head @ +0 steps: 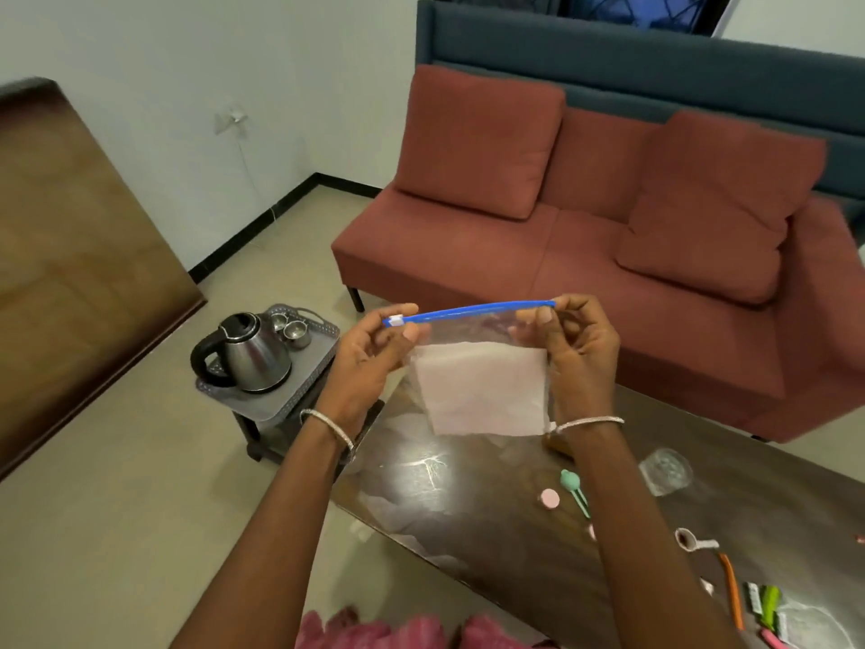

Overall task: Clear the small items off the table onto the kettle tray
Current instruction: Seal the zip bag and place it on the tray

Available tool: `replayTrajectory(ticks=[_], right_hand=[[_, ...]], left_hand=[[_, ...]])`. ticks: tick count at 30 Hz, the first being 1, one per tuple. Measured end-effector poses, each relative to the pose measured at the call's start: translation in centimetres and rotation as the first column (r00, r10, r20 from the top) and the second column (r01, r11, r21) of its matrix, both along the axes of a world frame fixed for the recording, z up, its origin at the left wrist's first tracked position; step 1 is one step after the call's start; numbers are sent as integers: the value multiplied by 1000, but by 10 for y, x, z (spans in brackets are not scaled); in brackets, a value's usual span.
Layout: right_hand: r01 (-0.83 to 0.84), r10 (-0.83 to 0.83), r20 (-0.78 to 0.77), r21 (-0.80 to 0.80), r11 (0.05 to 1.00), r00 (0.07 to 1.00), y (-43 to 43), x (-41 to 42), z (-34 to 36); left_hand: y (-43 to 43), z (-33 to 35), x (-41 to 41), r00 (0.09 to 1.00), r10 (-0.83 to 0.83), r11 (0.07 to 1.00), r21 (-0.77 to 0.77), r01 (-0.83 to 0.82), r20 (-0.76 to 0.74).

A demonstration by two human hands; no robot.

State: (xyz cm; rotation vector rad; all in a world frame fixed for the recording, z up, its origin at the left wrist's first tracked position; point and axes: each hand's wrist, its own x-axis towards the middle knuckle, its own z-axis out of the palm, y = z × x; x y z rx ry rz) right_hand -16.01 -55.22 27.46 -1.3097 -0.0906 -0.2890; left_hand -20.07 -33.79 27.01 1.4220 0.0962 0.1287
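Both hands are raised over the near end of the glossy dark table [468, 484]. Stretched flat between them is a clear plastic zip bag with a blue slider strip [477, 316] and a white folded sheet [482, 391] inside.

- **Left hand** [370, 363]: thumb and fingers curled, pinching the strip's end at the white slider tab [397, 320].
- **Right hand** [578, 348]: pinching the opposite end, other fingers curled behind.

The taut hold looks meant to keep the track straight so the slider runs. Whether the bag is sealed or open is hard to say from here.

The grey perforated plastic tray [262, 405] sits on a low stand just beside the table's end. It carries a steel kettle with a black handle [252, 353] and two small steel cups [290, 327].

Small items lie on the table, well apart from the tray:
- mint-green clip [573, 484]
- pink round disc [550, 498]
- orange stick [732, 597]
- clear round dish [664, 470]

Judgement: the bag is likely for gathering them, and the clearing has barely begun.
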Motion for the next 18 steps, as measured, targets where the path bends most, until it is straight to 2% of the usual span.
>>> replayTrajectory(ticks=[5,9,12,18], right_hand=[[-41,41,-26,-3,999,999,51,5,2],[-158,161,-84,43,987,983,106,8,-8],[-203,208,-124,50,978,970,157,10,-21],[-257,262,-109,58,965,959,260,29,-25]], left_hand=[[32,-9,-1,984,169,974,-141,-176,-60],[89,0,1,978,177,946,-255,-199,-108],[136,8,6,977,184,945,-256,-205,-104],[246,7,23,925,366,922,-94,-375,-96]])
